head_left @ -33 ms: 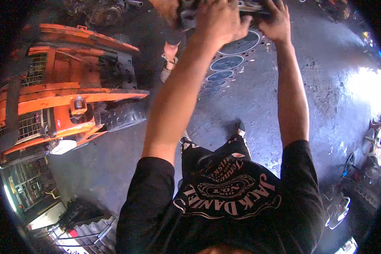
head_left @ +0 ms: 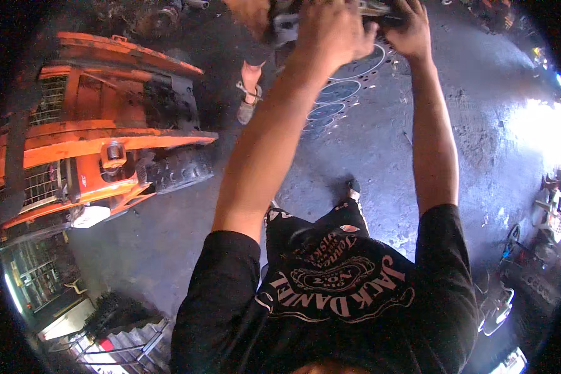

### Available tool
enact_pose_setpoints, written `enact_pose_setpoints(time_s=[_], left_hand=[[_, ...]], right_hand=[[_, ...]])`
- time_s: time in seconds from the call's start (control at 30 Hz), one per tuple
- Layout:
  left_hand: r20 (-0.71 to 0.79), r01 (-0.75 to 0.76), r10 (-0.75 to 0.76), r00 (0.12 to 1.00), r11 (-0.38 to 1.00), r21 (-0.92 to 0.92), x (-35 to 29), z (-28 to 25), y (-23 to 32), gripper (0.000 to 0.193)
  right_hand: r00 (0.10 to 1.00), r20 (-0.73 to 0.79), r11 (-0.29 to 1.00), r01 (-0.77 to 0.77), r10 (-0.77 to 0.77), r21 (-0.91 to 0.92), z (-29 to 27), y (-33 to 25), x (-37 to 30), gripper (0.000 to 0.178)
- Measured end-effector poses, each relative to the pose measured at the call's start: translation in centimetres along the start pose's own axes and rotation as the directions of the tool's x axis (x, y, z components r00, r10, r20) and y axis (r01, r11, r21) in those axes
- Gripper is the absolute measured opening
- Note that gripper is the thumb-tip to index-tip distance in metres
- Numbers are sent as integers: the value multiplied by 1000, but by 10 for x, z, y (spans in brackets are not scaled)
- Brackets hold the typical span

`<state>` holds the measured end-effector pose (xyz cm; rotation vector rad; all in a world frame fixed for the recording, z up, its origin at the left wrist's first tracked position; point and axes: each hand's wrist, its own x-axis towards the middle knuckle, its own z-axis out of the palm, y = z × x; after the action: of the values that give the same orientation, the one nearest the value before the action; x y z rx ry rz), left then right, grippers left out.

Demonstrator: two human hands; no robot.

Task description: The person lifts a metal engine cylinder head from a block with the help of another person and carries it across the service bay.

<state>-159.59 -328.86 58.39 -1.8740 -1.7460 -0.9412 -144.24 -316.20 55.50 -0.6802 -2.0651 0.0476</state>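
At the top edge, a dark and silvery metal engine part (head_left: 285,28) lies partly out of view. My left hand (head_left: 332,34) is over it, fingers bent onto it and thumb pointing right. My right hand (head_left: 409,30) curls around its right end. Motion blur and the picture's edge hide the fingertips. Just below the hands is an engine block (head_left: 371,78) with a row of large round bores (head_left: 338,92), partly covered by my left forearm.
Another person's forearm (head_left: 249,14) reaches in beside my left hand, and that person's sandalled foot (head_left: 248,111) is below it. An orange machine frame (head_left: 106,128) stands at left. Metal parts (head_left: 545,215) lie along the right side of the grey floor (head_left: 480,162).
My left hand and forearm have shifted slightly to the right, and my right hand a little too. The metal part's visible left end has also moved right.
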Motion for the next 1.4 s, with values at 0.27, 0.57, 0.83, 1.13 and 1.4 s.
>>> enact_pose_setpoints(time_s=[0.27,0.57,0.83,1.13,1.4], left_hand=[[-169,99,-37,985,924,370,-89,-61,-33,54],[-352,222,-213,911,975,-15,-192,-174,-176,56],[-60,80,-106,993,938,-338,-182,-183,-236,41],[-126,-272,246,961,923,-272,-139,-112,-37,36],[-137,-279,271,953,959,-44,-117,-62,142,45]], right_hand=[[948,152,960,274,-279,56,51,-48,9,48],[897,276,937,347,-346,46,103,-279,13,61],[907,316,909,354,-277,-219,83,-309,-10,69],[997,59,913,-29,58,-406,-70,-217,-138,74],[974,38,929,-199,221,-313,-196,-122,-190,66]])
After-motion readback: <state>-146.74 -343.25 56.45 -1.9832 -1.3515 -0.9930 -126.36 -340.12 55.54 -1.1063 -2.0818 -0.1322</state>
